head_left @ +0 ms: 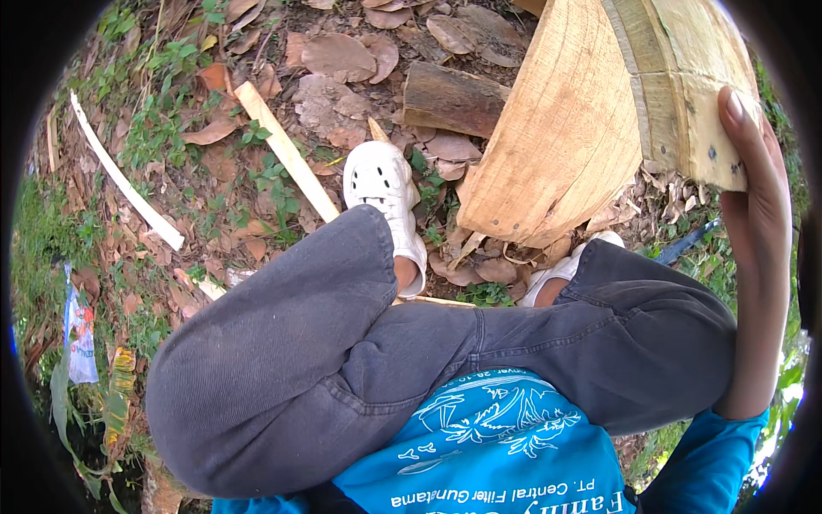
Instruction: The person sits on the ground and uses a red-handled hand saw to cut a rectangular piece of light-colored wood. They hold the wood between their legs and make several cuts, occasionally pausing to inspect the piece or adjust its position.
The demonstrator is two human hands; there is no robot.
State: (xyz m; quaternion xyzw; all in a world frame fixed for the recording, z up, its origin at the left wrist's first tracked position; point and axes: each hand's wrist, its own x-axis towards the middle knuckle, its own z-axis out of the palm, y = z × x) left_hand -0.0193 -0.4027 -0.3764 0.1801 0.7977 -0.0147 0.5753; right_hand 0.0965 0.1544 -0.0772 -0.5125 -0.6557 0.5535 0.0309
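Note:
My right hand (pixel 755 141) grips the right edge of a large wooden piece (pixel 689 86), the thumb on its near face and the other fingers mostly hidden behind it. That piece is pale, rough and jointed, with small dark spots. Against its left side is a broad, smooth, fan-shaped wooden face (pixel 561 141) with visible grain; whether the two are one body I cannot tell. The wood stands tilted beyond my right foot, its upper end cut off by the picture's edge. My left hand is out of sight.
A short log (pixel 454 98) lies left of the wood. Pale wooden strips, one straight (pixel 287 150) and one curved (pixel 124 176), rest among dry leaves (pixel 338 56). My white clog (pixel 381 184) is beside the straight strip. A plastic wrapper (pixel 81 338) lies far left.

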